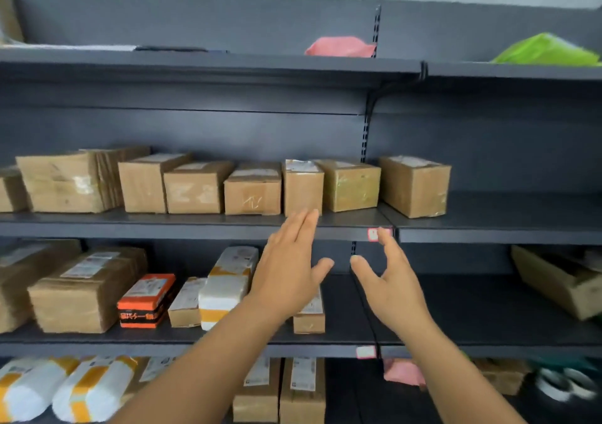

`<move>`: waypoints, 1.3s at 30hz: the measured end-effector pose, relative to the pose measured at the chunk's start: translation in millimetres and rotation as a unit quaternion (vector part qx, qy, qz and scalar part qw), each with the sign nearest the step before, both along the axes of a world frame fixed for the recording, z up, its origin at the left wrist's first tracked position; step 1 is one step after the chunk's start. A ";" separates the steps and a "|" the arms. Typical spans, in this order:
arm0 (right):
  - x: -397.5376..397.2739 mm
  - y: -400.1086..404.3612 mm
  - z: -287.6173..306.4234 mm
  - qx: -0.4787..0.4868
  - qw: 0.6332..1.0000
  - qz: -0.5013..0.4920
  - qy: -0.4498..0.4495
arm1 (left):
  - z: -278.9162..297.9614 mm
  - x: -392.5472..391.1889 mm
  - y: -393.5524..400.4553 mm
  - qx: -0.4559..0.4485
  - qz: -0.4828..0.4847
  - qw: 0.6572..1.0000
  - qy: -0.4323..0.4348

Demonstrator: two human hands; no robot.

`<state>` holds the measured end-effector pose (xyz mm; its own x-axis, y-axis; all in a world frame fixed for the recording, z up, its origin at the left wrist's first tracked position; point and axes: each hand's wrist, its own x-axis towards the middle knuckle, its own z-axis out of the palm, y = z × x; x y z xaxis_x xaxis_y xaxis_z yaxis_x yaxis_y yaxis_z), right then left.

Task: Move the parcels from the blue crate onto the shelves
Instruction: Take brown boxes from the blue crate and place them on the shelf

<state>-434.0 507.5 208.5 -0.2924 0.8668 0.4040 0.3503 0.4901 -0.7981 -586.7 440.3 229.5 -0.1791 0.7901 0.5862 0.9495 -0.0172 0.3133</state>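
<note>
Hovering empty and spread below the middle shelf [195,225], both hands [286,280] hold nothing; many parcels [252,189] sit shelved, crate unseen.

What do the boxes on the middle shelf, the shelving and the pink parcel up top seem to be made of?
Boxes: brown cardboard, matte, taped with paper labels. Shelving: dark grey, probably painted metal, judging by its slotted uprights. Pink parcel: soft and crumpled, likely a plastic mailer bag.
</note>
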 end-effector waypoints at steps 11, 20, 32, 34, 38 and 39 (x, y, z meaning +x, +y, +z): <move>41.6 177.3 62.7 -0.040 0.992 -0.119 0.015 | 59.9 6.2 149.4 -0.073 0.016 0.994 0.082; 37.2 290.2 74.6 -0.102 0.988 -0.112 0.030 | 74.8 -10.2 253.5 -0.142 0.068 0.972 0.172; 1.2 320.2 86.2 -0.171 0.982 -0.029 0.080 | 95.5 -36.5 278.3 -0.182 0.128 0.938 0.265; -3.5 318.7 88.9 -0.176 0.981 -0.020 0.083 | 96.9 -39.9 272.0 -0.182 0.125 0.937 0.269; -9.7 311.4 88.5 -0.175 0.982 -0.006 0.068 | 96.6 -58.6 254.9 -0.173 0.099 0.952 0.232; -11.2 308.5 88.1 -0.174 0.983 -0.001 0.064 | 96.0 -63.3 250.7 -0.173 0.092 0.954 0.227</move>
